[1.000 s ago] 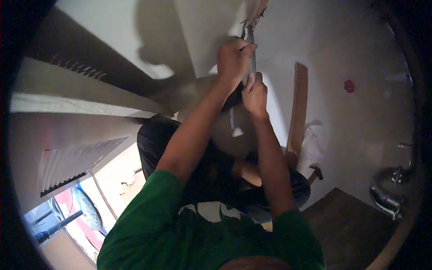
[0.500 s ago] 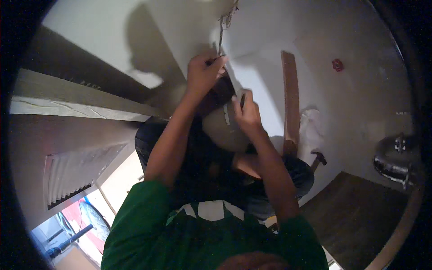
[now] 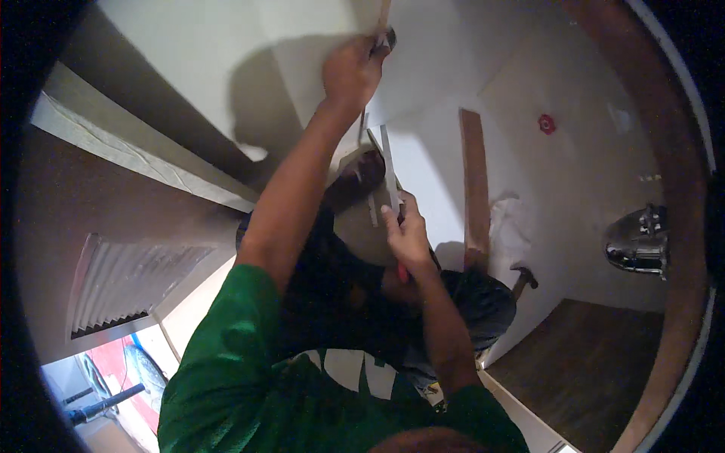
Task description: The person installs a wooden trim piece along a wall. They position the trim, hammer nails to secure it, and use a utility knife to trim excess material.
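My left hand (image 3: pixel 353 73) is stretched far forward to the wall, its fingers closed around a small dark object (image 3: pixel 387 39) that I cannot name. A pale narrow strip (image 3: pixel 384 13) runs up from that spot, and a thin dark rod or cable (image 3: pixel 362 128) shows below the hand. Nearer to me, my right hand (image 3: pixel 410 235) is wrapped around a tool with a red handle end (image 3: pixel 402 272). A long flat silver strip (image 3: pixel 389 162) extends forward from this hand; whether it belongs to the tool I cannot tell. My dark shoe (image 3: pixel 362 177) is just left of it.
A brown wooden plank (image 3: pixel 475 189) lies to the right, beside a white crumpled bag (image 3: pixel 511 226) and a hammer (image 3: pixel 523 279). Further right are a red valve knob (image 3: pixel 547 124) and a shiny metal fixture (image 3: pixel 638 241). A louvred panel (image 3: pixel 128 283) stands at left.
My left hand has moved up and forward from the dangling cable. My right hand has come slightly nearer to me, and the red handle and silver strip now show.
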The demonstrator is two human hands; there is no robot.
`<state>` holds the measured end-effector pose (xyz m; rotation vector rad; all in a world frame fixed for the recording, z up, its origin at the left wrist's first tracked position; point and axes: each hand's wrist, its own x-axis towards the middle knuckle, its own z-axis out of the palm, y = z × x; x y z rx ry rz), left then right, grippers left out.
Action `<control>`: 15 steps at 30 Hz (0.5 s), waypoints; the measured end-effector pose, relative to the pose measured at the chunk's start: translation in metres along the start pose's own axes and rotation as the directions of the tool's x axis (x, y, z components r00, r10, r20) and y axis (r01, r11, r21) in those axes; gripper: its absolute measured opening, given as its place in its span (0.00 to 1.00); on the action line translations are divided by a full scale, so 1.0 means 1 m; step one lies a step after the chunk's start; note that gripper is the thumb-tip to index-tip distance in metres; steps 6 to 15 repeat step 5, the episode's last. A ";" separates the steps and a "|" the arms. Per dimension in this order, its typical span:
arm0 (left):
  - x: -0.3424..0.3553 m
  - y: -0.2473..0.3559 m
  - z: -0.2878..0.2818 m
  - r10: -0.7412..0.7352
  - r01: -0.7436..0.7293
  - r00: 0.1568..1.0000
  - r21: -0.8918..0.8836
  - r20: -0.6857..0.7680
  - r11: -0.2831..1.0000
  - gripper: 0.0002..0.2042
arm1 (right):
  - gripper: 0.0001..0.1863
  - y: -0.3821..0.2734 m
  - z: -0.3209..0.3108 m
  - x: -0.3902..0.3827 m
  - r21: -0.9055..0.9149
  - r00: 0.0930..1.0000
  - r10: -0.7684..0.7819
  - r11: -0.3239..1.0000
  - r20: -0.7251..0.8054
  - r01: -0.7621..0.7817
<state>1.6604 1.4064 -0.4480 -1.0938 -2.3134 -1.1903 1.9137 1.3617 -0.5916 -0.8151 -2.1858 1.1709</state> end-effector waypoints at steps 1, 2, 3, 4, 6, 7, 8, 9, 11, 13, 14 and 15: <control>-0.003 -0.006 0.003 0.004 -0.006 0.999 0.039 0.040 0.999 0.16 | 0.19 0.001 -0.001 0.000 0.055 0.996 0.059 0.997 0.060 -0.062; -0.012 -0.013 0.005 -0.037 0.036 0.999 0.062 0.019 0.997 0.17 | 0.19 0.000 -0.005 0.003 0.104 0.985 0.122 0.985 0.126 -0.135; -0.020 -0.019 0.008 -0.077 0.077 0.997 0.085 -0.004 0.993 0.17 | 0.20 -0.003 -0.008 0.002 0.149 0.965 0.180 0.966 0.193 -0.210; -0.021 -0.023 0.009 -0.103 0.107 0.994 0.099 -0.041 0.989 0.18 | 0.22 -0.013 -0.012 0.004 0.234 0.945 0.241 0.927 0.222 -0.292; -0.020 -0.026 0.008 -0.102 0.106 0.994 0.104 -0.042 0.989 0.18 | 0.24 -0.028 -0.017 0.006 0.318 0.919 0.295 0.873 0.261 -0.371; -0.020 -0.026 0.008 -0.102 0.106 0.994 0.104 -0.042 0.989 0.18 | 0.24 -0.028 -0.017 0.006 0.318 0.919 0.295 0.873 0.261 -0.371; -0.020 -0.026 0.008 -0.102 0.106 0.994 0.104 -0.042 0.989 0.18 | 0.24 -0.028 -0.017 0.006 0.318 0.919 0.295 0.873 0.261 -0.371; -0.020 -0.026 0.008 -0.102 0.106 0.994 0.104 -0.042 0.989 0.18 | 0.24 -0.028 -0.017 0.006 0.318 0.919 0.295 0.873 0.261 -0.371; -0.020 -0.026 0.008 -0.102 0.106 0.994 0.104 -0.042 0.989 0.18 | 0.24 -0.028 -0.017 0.006 0.318 0.919 0.295 0.873 0.261 -0.371; -0.020 -0.026 0.008 -0.102 0.106 0.994 0.104 -0.042 0.989 0.18 | 0.24 -0.028 -0.017 0.006 0.318 0.919 0.295 0.873 0.261 -0.371; -0.020 -0.026 0.008 -0.102 0.106 0.994 0.104 -0.042 0.989 0.18 | 0.24 -0.028 -0.017 0.006 0.318 0.919 0.295 0.873 0.261 -0.371; -0.020 -0.026 0.008 -0.102 0.106 0.994 0.104 -0.042 0.989 0.18 | 0.24 -0.028 -0.017 0.006 0.318 0.919 0.295 0.873 0.261 -0.371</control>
